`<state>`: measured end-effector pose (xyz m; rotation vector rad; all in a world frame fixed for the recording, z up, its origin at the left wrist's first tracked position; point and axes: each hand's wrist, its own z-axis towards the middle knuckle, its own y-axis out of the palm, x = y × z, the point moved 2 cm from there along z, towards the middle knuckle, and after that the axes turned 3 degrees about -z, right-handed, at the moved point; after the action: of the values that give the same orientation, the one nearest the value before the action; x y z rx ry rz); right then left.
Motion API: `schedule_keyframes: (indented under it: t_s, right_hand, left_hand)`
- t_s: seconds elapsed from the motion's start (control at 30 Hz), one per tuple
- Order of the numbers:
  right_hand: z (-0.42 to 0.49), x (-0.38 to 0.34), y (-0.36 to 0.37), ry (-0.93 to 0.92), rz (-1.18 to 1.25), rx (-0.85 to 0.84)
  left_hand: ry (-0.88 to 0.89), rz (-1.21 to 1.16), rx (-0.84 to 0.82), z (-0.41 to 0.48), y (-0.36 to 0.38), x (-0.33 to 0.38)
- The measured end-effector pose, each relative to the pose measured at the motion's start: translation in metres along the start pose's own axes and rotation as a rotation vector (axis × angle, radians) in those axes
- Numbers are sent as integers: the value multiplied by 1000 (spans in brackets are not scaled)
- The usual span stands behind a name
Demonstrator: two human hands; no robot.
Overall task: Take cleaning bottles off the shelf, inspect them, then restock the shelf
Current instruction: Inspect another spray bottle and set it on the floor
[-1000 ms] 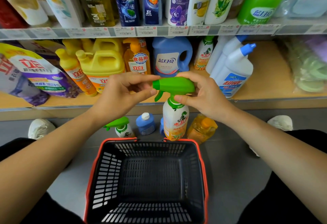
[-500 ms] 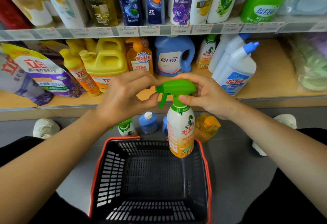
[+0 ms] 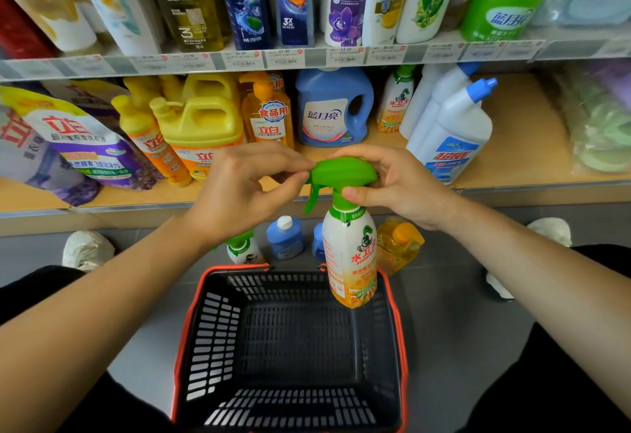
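A white and orange spray bottle (image 3: 350,261) with a green trigger head hangs upright over the far right corner of the basket. My right hand (image 3: 399,186) grips its green neck and the back of the head. My left hand (image 3: 246,190) pinches the nozzle tip of the head between thumb and fingers. On the lower shelf (image 3: 522,145) stand a blue detergent jug (image 3: 333,108), a second green-capped spray bottle (image 3: 396,104), white bottles with blue caps (image 3: 454,128) and yellow jugs (image 3: 201,125).
A black basket with a red rim (image 3: 184,347) sits on the grey floor below my hands. Beyond it on the floor stand a small spray bottle (image 3: 244,250), a blue bottle (image 3: 285,238) and a yellow bottle (image 3: 399,244). Shampoo bottles fill the upper shelf (image 3: 307,56).
The spray bottle has come up and toward me, now hanging over the basket's far right corner. Both hands kept their hold on the green head.
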<state>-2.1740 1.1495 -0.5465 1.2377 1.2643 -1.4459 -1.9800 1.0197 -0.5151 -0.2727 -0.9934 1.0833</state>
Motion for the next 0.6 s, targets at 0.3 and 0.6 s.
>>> schedule_keyframes:
  t_s: [0.3, 0.6]
  right_hand:
    - [-1, 1, -1, -10, -17, 13]
    - [1, -2, -10, -15, -47, 116]
  left_hand:
    - [-300, -208, -39, 0, 6, -2]
    - [-234, -218, 31, -2, 12, -10]
